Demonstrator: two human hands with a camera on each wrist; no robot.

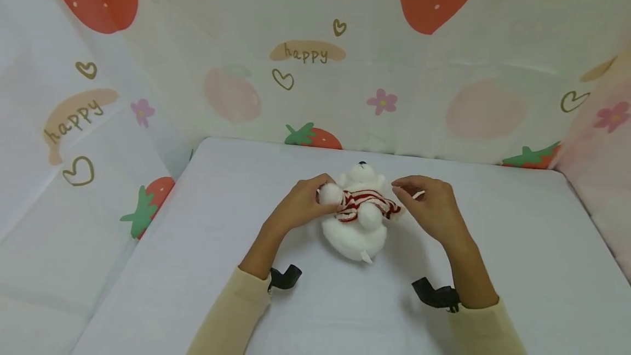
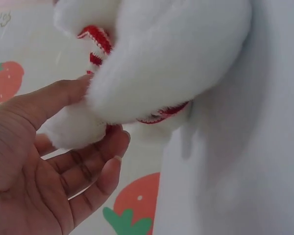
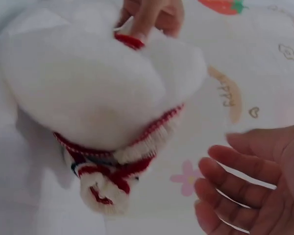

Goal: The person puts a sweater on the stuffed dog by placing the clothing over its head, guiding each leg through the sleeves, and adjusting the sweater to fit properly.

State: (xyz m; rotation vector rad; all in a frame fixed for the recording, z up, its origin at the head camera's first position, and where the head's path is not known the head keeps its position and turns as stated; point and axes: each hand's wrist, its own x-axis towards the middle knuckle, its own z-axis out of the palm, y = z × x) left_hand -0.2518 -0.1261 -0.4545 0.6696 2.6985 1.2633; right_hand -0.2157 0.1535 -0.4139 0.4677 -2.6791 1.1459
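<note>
One plush bear (image 1: pixel 352 241) is on the counter (image 1: pixel 207 267), its left-side limb (image 1: pixel 330 194) pinched in my left grip (image 1: pixel 303 202); my right grip (image 1: pixel 430 204) gapes empty, so I judge I'm adjusting the striped sweater (image 1: pixel 362 198) and should pinch its right-side sleeve (image 1: pixel 395 212) next.

On my feed, at the fingers (image 2: pixel 100 183) of the left hand (image 1: pixel 298 204), I see a fluffy, matt plush toy (image 1: pixel 350 237); beside them, its coarse-knit sweater (image 1: pixel 363 197). Beneath them lies a smooth, matt tablecloth (image 1: pixel 246 174); behind, a creased sheet (image 1: pixel 320 95).
</note>
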